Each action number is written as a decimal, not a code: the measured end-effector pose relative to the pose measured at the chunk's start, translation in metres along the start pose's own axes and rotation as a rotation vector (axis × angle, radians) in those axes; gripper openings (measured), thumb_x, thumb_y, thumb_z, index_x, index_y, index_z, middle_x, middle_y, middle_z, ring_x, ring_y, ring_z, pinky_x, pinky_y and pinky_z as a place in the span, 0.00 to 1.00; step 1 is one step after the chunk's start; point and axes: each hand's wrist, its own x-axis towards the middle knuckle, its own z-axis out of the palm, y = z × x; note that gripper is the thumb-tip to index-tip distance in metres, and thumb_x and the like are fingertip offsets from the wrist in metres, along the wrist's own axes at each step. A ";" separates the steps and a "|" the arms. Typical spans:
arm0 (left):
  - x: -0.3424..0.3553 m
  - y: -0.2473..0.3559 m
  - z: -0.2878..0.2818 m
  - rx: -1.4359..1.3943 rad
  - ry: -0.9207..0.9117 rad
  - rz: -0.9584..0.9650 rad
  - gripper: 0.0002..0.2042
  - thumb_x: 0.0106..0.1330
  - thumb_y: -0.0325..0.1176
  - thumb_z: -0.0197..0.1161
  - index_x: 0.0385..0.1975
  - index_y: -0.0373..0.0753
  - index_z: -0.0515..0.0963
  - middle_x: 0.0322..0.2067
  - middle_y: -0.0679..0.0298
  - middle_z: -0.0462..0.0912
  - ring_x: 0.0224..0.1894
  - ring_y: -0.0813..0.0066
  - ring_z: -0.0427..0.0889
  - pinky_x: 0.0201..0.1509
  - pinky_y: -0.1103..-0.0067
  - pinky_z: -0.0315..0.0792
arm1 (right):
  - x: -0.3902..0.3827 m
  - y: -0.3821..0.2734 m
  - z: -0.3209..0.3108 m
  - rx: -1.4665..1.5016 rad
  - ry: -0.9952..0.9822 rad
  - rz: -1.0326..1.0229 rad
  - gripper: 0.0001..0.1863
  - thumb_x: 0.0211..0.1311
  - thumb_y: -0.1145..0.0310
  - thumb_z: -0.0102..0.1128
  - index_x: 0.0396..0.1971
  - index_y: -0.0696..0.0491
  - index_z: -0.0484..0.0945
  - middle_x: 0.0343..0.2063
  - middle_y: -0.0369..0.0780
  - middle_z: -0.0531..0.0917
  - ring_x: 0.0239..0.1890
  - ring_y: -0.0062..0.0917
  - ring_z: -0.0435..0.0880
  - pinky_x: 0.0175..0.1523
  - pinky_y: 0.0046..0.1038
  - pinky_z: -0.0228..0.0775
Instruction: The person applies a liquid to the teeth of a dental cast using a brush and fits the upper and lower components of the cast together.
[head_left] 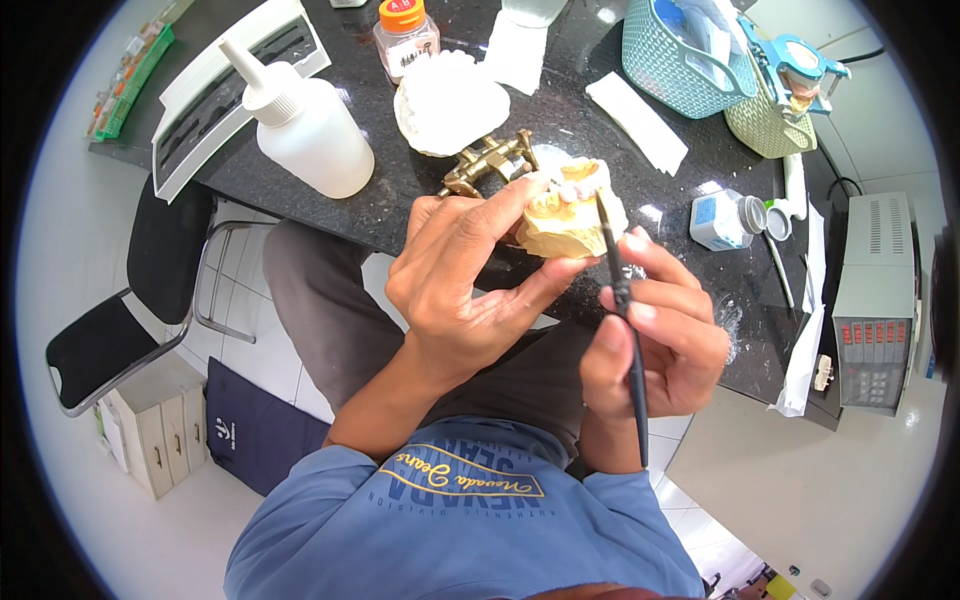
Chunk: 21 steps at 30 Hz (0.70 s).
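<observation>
My left hand (455, 275) is closed around a yellow plaster dental model (565, 230), holding it up over the near edge of the black counter. Pale teeth line the model's upper side. A brass articulator (490, 165) shows just behind the fingers; whether it is joined to the model I cannot tell. Between the thumb and fingers of my right hand (665, 340) is a slim dark brush (611, 245). Its tip meets the model's right side near the teeth, and its handle slants down toward me. Beyond the articulator lies a white plaster dental cast (450, 105).
A white squeeze bottle (315, 130) and an orange-lidded jar (405, 45) stand at left and back. An uncapped small bottle (725, 220), a folded white tissue (637, 122) and a teal basket (680, 65) are to the right. A grey control unit (875, 300) sits far right.
</observation>
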 end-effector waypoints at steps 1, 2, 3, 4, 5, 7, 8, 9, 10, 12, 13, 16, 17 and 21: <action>-0.001 -0.001 -0.001 -0.014 -0.040 -0.007 0.27 0.49 0.40 0.78 0.45 0.27 0.79 0.32 0.58 0.83 0.31 0.74 0.78 0.33 0.81 0.72 | 0.000 0.000 0.000 0.056 0.046 0.009 0.13 0.48 0.78 0.67 0.33 0.55 0.73 0.28 0.44 0.82 0.39 0.42 0.86 0.51 0.46 0.77; -0.001 0.000 -0.001 -0.011 -0.039 -0.005 0.27 0.49 0.40 0.78 0.45 0.27 0.79 0.32 0.58 0.83 0.31 0.74 0.78 0.33 0.81 0.72 | 0.000 -0.001 -0.001 0.059 0.047 0.007 0.13 0.48 0.78 0.67 0.33 0.55 0.73 0.28 0.44 0.82 0.39 0.42 0.86 0.51 0.46 0.77; -0.001 -0.001 -0.001 -0.014 -0.038 0.004 0.28 0.49 0.40 0.77 0.45 0.27 0.79 0.32 0.58 0.83 0.31 0.74 0.78 0.33 0.82 0.73 | 0.001 -0.001 -0.004 0.035 0.035 -0.003 0.14 0.48 0.78 0.67 0.34 0.55 0.73 0.28 0.44 0.82 0.39 0.42 0.86 0.52 0.47 0.77; -0.001 0.000 -0.001 -0.016 -0.037 0.014 0.28 0.50 0.41 0.77 0.46 0.27 0.78 0.33 0.58 0.82 0.30 0.75 0.78 0.33 0.82 0.73 | 0.002 -0.001 -0.006 0.010 0.023 -0.014 0.14 0.47 0.78 0.68 0.34 0.55 0.73 0.28 0.44 0.82 0.39 0.42 0.86 0.52 0.48 0.77; -0.001 -0.001 0.000 -0.018 -0.037 0.011 0.28 0.50 0.41 0.77 0.46 0.27 0.78 0.33 0.58 0.82 0.30 0.75 0.78 0.33 0.82 0.73 | 0.003 -0.001 -0.007 0.008 0.021 -0.013 0.14 0.47 0.78 0.68 0.34 0.55 0.73 0.28 0.44 0.82 0.39 0.42 0.86 0.52 0.48 0.77; 0.001 -0.001 0.003 0.012 0.031 0.010 0.26 0.50 0.46 0.75 0.41 0.29 0.80 0.27 0.62 0.83 0.26 0.71 0.78 0.33 0.78 0.67 | 0.005 -0.003 -0.009 -0.047 -0.161 -0.044 0.11 0.58 0.72 0.62 0.36 0.56 0.68 0.27 0.46 0.80 0.44 0.44 0.83 0.57 0.50 0.72; 0.001 -0.001 0.003 0.011 0.031 0.010 0.26 0.50 0.46 0.75 0.41 0.29 0.80 0.27 0.62 0.83 0.26 0.71 0.78 0.33 0.78 0.67 | 0.005 -0.001 -0.007 -0.044 -0.149 -0.047 0.12 0.57 0.74 0.62 0.36 0.56 0.68 0.27 0.46 0.80 0.44 0.44 0.84 0.57 0.49 0.72; 0.001 0.000 0.002 0.011 0.024 0.000 0.26 0.50 0.45 0.75 0.41 0.29 0.80 0.28 0.62 0.83 0.26 0.71 0.79 0.33 0.78 0.67 | 0.005 -0.002 -0.006 -0.044 -0.149 -0.047 0.12 0.57 0.74 0.62 0.36 0.56 0.68 0.27 0.46 0.80 0.44 0.44 0.84 0.57 0.49 0.72; 0.001 0.000 0.002 0.011 0.018 -0.009 0.26 0.50 0.45 0.75 0.41 0.29 0.80 0.28 0.62 0.83 0.26 0.71 0.79 0.33 0.78 0.67 | 0.004 -0.003 -0.006 -0.050 -0.134 -0.033 0.12 0.57 0.74 0.62 0.36 0.56 0.69 0.27 0.46 0.80 0.44 0.44 0.84 0.57 0.49 0.73; -0.001 -0.003 0.000 -0.005 -0.004 0.013 0.27 0.49 0.42 0.76 0.44 0.28 0.79 0.30 0.60 0.83 0.28 0.73 0.78 0.32 0.80 0.70 | 0.005 -0.003 -0.005 -0.057 -0.119 -0.020 0.12 0.56 0.75 0.63 0.37 0.56 0.69 0.27 0.46 0.81 0.44 0.44 0.84 0.56 0.49 0.73; -0.001 -0.004 -0.001 -0.021 -0.027 0.035 0.28 0.49 0.40 0.77 0.47 0.27 0.78 0.33 0.58 0.82 0.30 0.75 0.78 0.32 0.81 0.72 | 0.005 -0.003 -0.005 -0.059 -0.119 -0.020 0.12 0.56 0.75 0.63 0.37 0.56 0.69 0.27 0.46 0.81 0.44 0.44 0.84 0.56 0.49 0.73; 0.000 0.000 0.001 0.002 0.006 -0.010 0.27 0.49 0.44 0.76 0.42 0.29 0.80 0.29 0.61 0.84 0.27 0.70 0.79 0.33 0.78 0.67 | 0.006 -0.004 -0.005 -0.068 -0.124 -0.016 0.11 0.56 0.76 0.63 0.36 0.56 0.70 0.27 0.45 0.81 0.44 0.44 0.84 0.56 0.48 0.74; 0.001 0.000 0.001 0.002 0.006 -0.011 0.27 0.49 0.44 0.76 0.42 0.29 0.80 0.29 0.61 0.84 0.27 0.70 0.79 0.33 0.78 0.67 | 0.006 -0.004 -0.005 -0.077 -0.127 -0.014 0.11 0.55 0.76 0.63 0.36 0.56 0.70 0.27 0.45 0.81 0.44 0.44 0.84 0.55 0.48 0.74; 0.001 0.000 0.001 -0.009 0.004 -0.013 0.27 0.48 0.44 0.76 0.42 0.29 0.79 0.30 0.61 0.84 0.27 0.70 0.80 0.33 0.78 0.68 | 0.005 -0.004 -0.004 -0.081 -0.127 -0.014 0.11 0.55 0.76 0.64 0.36 0.56 0.71 0.27 0.45 0.81 0.43 0.43 0.84 0.55 0.48 0.74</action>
